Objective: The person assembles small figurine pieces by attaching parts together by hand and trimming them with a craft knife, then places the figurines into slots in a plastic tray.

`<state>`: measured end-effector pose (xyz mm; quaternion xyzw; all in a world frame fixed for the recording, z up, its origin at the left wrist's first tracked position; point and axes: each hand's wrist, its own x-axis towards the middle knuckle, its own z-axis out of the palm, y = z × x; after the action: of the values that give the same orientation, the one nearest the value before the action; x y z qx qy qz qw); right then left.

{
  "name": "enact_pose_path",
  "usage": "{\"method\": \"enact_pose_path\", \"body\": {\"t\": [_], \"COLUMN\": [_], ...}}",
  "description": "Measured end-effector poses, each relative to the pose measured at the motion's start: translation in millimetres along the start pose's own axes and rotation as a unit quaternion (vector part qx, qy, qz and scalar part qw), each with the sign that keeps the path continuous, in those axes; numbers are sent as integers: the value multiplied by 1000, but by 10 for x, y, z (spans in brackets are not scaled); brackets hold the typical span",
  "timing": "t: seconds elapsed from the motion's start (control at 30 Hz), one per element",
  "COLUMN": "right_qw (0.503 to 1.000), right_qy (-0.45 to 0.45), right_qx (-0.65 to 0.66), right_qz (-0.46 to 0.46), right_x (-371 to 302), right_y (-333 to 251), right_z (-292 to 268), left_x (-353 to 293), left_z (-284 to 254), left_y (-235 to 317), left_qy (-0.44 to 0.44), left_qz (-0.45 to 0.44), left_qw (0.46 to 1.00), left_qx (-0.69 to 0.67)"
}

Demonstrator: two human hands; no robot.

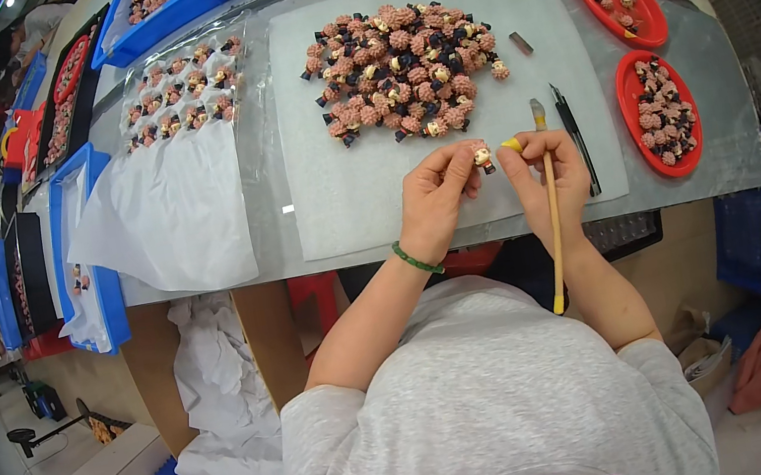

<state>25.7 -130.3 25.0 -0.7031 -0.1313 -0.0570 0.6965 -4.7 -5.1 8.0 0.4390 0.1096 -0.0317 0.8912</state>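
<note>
Between the thumb and fingers of my left hand (434, 196) is a small figurine (484, 158) with curly pink hair, a pale face and a dark lower body. A green bead bracelet circles that wrist. My right hand (553, 170) is closed around a long wooden-handled tool (557, 238), its flat greyish tip pointing away from me. A small yellow piece (512, 144) shows at its thumb and fingertip, beside the figurine; I cannot tell what it is. Beyond both hands lies a large heap of similar figurines (407, 67) on a white sheet (334, 200).
Two black pens (576, 139) and a small grey block (521, 43) lie on the right. Red trays (626, 108) with figurines stand farther right. On the left are a figurine-filled tray (185, 94) partly under white paper (172, 222), and blue bins (115, 302).
</note>
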Motion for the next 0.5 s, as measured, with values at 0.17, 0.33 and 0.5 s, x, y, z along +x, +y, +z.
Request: {"method": "enact_pose_path", "body": {"t": [0.17, 0.33, 0.5], "right_qw": [992, 998, 990], "right_qy": [-45, -55, -79], "right_qx": [61, -16, -77], "right_qz": [96, -1, -89], "right_x": [-66, -89, -93], "right_y": [-11, 89, 45], "right_z": [42, -6, -26], "left_x": [-16, -22, -54], "left_z": [-36, -30, -55], "left_y": [-57, 43, 92], "left_qy": [24, -9, -26], "left_qz": [44, 17, 45], "left_qw": [999, 999, 999], "left_qx": [-1, -50, 16]}}
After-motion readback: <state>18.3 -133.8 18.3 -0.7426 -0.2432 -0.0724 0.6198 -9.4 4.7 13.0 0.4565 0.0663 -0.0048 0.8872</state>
